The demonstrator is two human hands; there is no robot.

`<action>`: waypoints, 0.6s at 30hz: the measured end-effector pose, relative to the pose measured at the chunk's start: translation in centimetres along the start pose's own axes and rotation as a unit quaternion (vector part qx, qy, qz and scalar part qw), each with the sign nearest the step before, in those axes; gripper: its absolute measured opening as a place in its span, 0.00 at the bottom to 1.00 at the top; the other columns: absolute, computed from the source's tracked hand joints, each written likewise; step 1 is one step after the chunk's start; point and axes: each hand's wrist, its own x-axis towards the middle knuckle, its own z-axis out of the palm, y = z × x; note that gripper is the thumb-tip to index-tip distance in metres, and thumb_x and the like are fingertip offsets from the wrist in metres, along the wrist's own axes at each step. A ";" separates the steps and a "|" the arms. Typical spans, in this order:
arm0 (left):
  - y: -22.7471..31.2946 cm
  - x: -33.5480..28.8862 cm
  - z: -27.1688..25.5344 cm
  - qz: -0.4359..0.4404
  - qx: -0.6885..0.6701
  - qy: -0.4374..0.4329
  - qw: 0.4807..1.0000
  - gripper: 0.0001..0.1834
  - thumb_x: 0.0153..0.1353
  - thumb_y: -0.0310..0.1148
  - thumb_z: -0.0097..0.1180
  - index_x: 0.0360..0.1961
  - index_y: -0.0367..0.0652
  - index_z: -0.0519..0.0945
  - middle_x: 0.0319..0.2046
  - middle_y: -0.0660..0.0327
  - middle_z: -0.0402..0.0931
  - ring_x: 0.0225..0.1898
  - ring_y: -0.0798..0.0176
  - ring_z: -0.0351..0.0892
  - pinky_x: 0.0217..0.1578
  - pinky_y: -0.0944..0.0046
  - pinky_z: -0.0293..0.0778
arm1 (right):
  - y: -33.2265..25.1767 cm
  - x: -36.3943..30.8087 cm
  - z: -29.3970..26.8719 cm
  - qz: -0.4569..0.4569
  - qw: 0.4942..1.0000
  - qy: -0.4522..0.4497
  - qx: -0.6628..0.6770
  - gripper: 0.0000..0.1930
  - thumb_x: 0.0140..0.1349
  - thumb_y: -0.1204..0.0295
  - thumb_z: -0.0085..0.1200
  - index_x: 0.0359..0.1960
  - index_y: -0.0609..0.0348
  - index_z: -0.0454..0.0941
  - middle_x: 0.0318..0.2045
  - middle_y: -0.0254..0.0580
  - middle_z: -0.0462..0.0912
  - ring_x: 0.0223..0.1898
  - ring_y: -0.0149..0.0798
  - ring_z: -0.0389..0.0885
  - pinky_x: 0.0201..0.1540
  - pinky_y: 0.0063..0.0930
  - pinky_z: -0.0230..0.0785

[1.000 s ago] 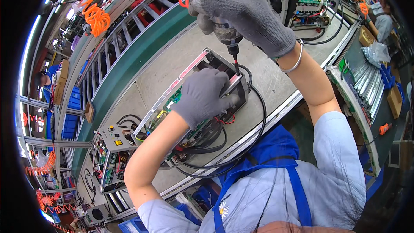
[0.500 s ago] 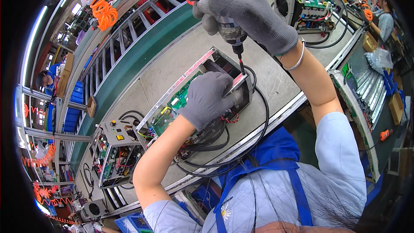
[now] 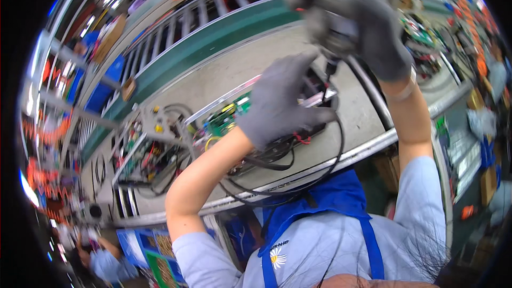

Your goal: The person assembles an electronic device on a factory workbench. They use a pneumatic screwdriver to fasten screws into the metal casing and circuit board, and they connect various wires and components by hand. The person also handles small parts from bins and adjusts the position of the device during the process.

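My right hand, in a grey glove, is closed around a dark power screwdriver, blurred by motion. Its bit points down at the right end of an open-topped electronic unit with a green circuit board and a metal frame. Whether the bit touches a screw cannot be made out. Over the unit's right half my gloved left hand is spread, thumb and fingers apart on either side of that end. The hand hides much of the inside. A black cable loops from the unit along the near edge.
To the left stands another open unit with wires. More circuit assemblies sit at the far right. Beyond the bench run a green strip and a roller conveyor. Parts bins and another person are at lower left.
My left hand has loosened from the frame end and spread its fingers. The screwdriver still stands over that end. The whole view has shifted and blurred.
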 end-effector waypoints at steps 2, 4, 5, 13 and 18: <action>2.8 -0.3 -0.8 -0.033 -0.081 0.039 0.995 0.43 0.35 0.46 0.76 0.53 0.38 0.72 0.44 0.47 0.74 0.46 0.43 0.74 0.50 0.49 0.71 | -0.2 -1.4 1.3 0.032 0.999 0.013 -0.015 0.22 0.60 0.66 0.56 0.53 0.63 0.73 0.35 0.43 0.82 0.24 0.27 0.79 0.26 0.19 0.72; 5.1 -1.1 -1.0 -0.104 -0.240 0.138 0.955 0.35 0.36 0.41 0.73 0.47 0.37 0.77 0.38 0.46 0.80 0.43 0.43 0.81 0.46 0.49 0.75 | 1.4 -2.7 2.3 0.072 0.997 0.015 -0.006 0.24 0.58 0.64 0.57 0.54 0.64 0.72 0.34 0.44 0.81 0.23 0.27 0.79 0.25 0.19 0.71; 5.4 -1.6 -1.0 -0.053 -0.226 0.164 0.959 0.31 0.40 0.38 0.71 0.47 0.38 0.78 0.38 0.46 0.80 0.42 0.47 0.82 0.43 0.52 0.77 | 1.8 -3.6 2.6 0.093 0.995 0.023 -0.007 0.25 0.57 0.63 0.57 0.54 0.64 0.72 0.34 0.45 0.81 0.22 0.28 0.78 0.24 0.19 0.71; 7.1 -11.4 -4.9 -0.042 0.225 0.191 0.955 0.10 0.33 0.36 0.65 0.21 0.51 0.79 0.25 0.63 0.77 0.36 0.54 0.79 0.53 0.47 0.67 | 9.4 -7.9 9.0 0.286 0.954 -0.048 0.070 0.36 0.50 0.54 0.62 0.56 0.67 0.70 0.29 0.48 0.80 0.17 0.30 0.75 0.19 0.20 0.68; 5.5 -17.3 -1.9 -0.034 0.419 0.152 0.894 0.03 0.48 0.34 0.54 0.19 0.56 0.75 0.20 0.70 0.68 0.39 0.59 0.77 0.71 0.40 0.43 | 12.9 -9.5 13.9 0.394 0.903 -0.122 0.122 0.43 0.46 0.48 0.65 0.57 0.69 0.68 0.26 0.49 0.79 0.14 0.32 0.73 0.16 0.21 0.66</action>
